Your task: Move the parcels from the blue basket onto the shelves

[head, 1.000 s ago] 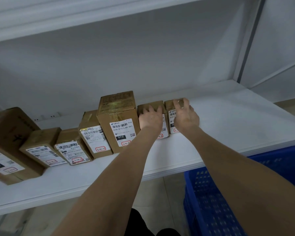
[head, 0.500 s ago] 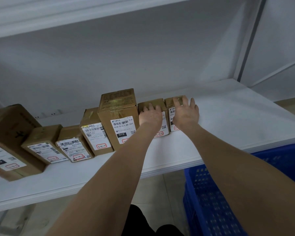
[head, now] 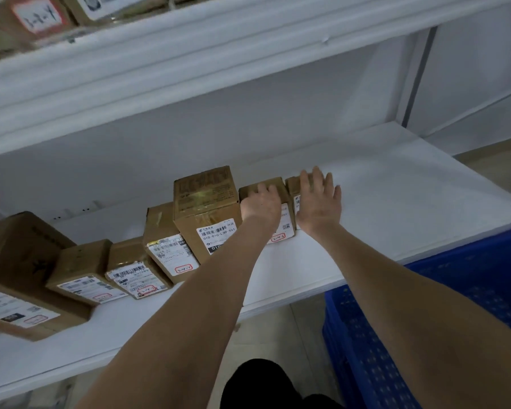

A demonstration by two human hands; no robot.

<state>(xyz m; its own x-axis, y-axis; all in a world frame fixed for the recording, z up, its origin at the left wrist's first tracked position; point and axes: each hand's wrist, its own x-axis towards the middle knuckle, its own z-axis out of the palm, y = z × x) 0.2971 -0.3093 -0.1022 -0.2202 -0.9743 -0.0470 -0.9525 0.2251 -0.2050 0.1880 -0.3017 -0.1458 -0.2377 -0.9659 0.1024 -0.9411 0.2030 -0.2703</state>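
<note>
- Parcels (head: 163, 228): seven brown cardboard boxes stand in one row on the middle shelf (head: 396, 208). Their printed labels face out toward me and their backs point to the wall.
- Fifth from the left, the tall parcel (head: 205, 199) stands upright with its long axis vertical. The big parcel (head: 15, 261) at the left end sits broader and lower.
- Right of the tall one, the sixth parcel (head: 281, 187) and the end parcel (head: 292, 187) touch side by side. They are the two smallest in the row.
- My left hand (head: 260, 206) lies against the front of the sixth parcel, fingers bent over its top edge, holding it.
- My right hand (head: 319, 202) lies flat over the end parcel with its fingers straight and spread, tips reaching past it. It grips nothing.
- The middle shelf is a white board with a white wall behind it and one grey post (head: 419, 78) at the right.
- The upper shelf (head: 189, 54) runs above. At its top left I count two upper parcels (head: 27, 16), blurred and cut off by the frame, and one carries a red-framed handwritten tag.
- One blue basket (head: 455, 290) of perforated plastic stands on the pale floor (head: 278, 335), partly under the middle shelf's right end. I cannot see into it.
</note>
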